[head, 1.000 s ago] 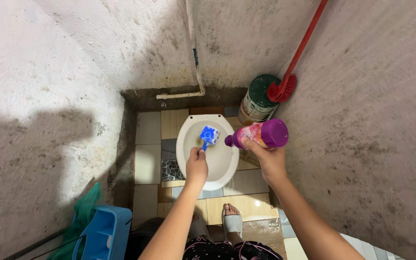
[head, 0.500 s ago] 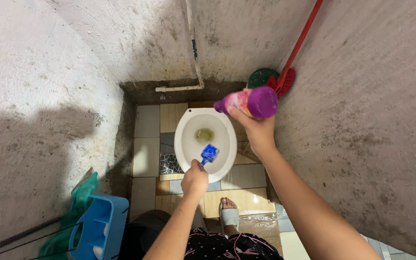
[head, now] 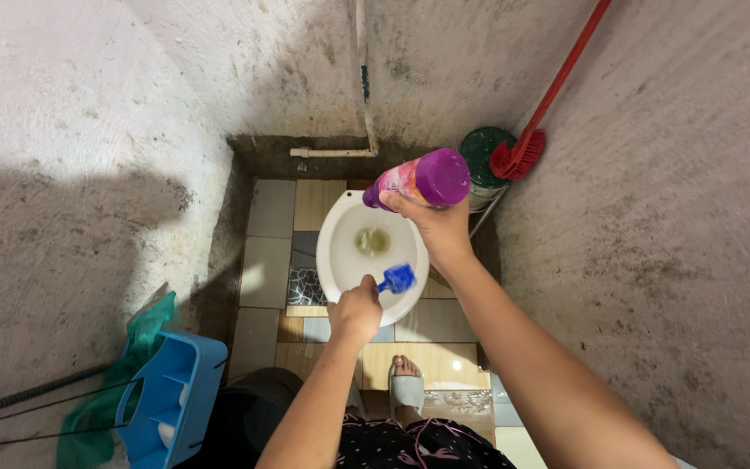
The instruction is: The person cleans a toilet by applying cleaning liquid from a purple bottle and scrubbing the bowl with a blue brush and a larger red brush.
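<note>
Brush [head: 398,279] in left hand [head: 356,313], over toilet [head: 345,256]

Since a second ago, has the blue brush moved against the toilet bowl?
Yes. The brush has come from the far side of the bowl to its near rim.

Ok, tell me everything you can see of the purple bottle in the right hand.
The bottle looks like plastic, with a purple base end and a pink, patterned label around its body. It lies tipped nearly on its side, the base toward the camera and the neck end pointing down-left over the white toilet bowl. The right hand grips it from below; nothing else touches it. Its nozzle is too small to make out.
</note>
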